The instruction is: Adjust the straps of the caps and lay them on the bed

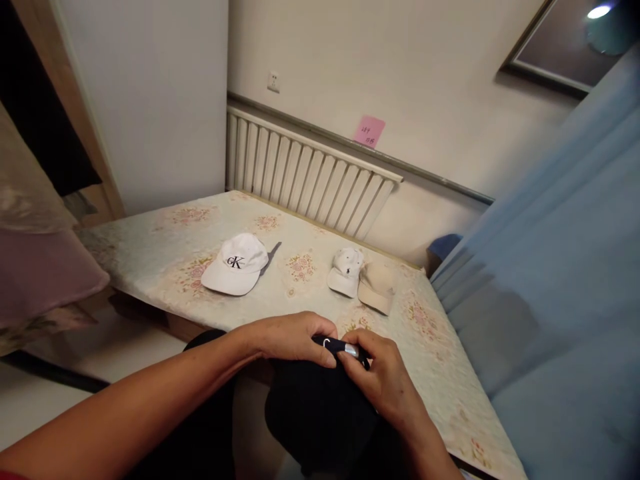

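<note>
Both my hands work on a dark navy cap [320, 417] held over my lap at the table's near edge. My left hand [293, 337] pinches the cap's back strap [334, 345], fingers closed around it. From the right, my right hand [383, 383] grips the same strap at its small metal buckle [351, 351]. The cap's crown hangs below my hands.
A floral-covered table [150, 250] carries a white cap with a black logo [235, 265], a small white cap [346, 271] and a beige cap [377, 287]. A white radiator [305, 173] lines the wall behind. A blue curtain [555, 293] hangs at right, pillows [40, 267] at left.
</note>
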A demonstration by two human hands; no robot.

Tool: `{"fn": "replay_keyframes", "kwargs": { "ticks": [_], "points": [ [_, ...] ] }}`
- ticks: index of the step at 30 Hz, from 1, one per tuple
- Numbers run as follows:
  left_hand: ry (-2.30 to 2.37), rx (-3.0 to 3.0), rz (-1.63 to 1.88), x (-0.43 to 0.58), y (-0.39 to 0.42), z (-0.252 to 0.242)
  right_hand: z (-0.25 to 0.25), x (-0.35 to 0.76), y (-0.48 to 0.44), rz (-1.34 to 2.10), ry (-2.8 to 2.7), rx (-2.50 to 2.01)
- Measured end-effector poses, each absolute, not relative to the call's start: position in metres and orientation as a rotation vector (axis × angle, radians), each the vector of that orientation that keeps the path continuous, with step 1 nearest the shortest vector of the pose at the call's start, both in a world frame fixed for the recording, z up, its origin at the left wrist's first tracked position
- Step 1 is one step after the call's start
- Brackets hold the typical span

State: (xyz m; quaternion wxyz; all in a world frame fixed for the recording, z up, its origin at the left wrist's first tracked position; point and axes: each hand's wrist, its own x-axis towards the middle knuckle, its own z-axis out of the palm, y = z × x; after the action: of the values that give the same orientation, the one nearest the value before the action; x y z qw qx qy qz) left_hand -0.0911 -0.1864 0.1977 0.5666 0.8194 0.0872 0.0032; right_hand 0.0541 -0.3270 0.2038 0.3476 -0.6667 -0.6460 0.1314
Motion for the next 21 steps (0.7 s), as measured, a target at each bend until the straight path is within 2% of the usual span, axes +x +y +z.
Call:
{"fn": "replay_keyframes", "kwargs": {
  "ticks": [15, 21],
  "points": [
    [0.252, 1.738, -0.124, -0.082, -0.188, 0.185, 0.18, 0.073, -0.325, 0.995, -1.397, -1.578],
    [0.163, 1.802, -0.103, -0.08, -0.188, 0.186, 0.171, 0.078, -0.326, 1.117, -1.275, -1.422]
  ]
}}
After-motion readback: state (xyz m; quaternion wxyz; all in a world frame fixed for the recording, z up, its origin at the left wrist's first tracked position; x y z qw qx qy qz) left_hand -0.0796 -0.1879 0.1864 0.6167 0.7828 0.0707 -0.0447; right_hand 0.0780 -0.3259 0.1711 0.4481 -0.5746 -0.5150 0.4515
